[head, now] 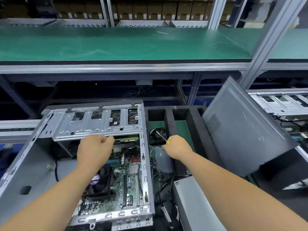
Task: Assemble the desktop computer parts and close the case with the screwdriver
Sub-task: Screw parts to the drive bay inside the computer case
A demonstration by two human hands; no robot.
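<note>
An open desktop case (pixel 145 157) lies on its side before me, its green motherboard (pixel 120 194) and black CPU fan (pixel 100 182) exposed. A silver drive cage (pixel 93 124) spans the case's far end. My left hand (pixel 95 150) sits curled at the cage's front edge, just by a drive (pixel 128 140) under it; whether it holds anything is hidden. My right hand (pixel 176 147) grips a screwdriver (pixel 161 136) with a yellow handle, its thin shaft pointing up and left over the foam tray. The grey side panel (pixel 241 130) leans at the right.
A black foam tray (pixel 168 120) with slots stands right of the case, holding a small fan (pixel 157 135). A grey power supply box (pixel 195 204) and black cables (pixel 164 185) lie near the front. Another chassis (pixel 281 102) sits far right. A green shelf (pixel 116 44) runs overhead.
</note>
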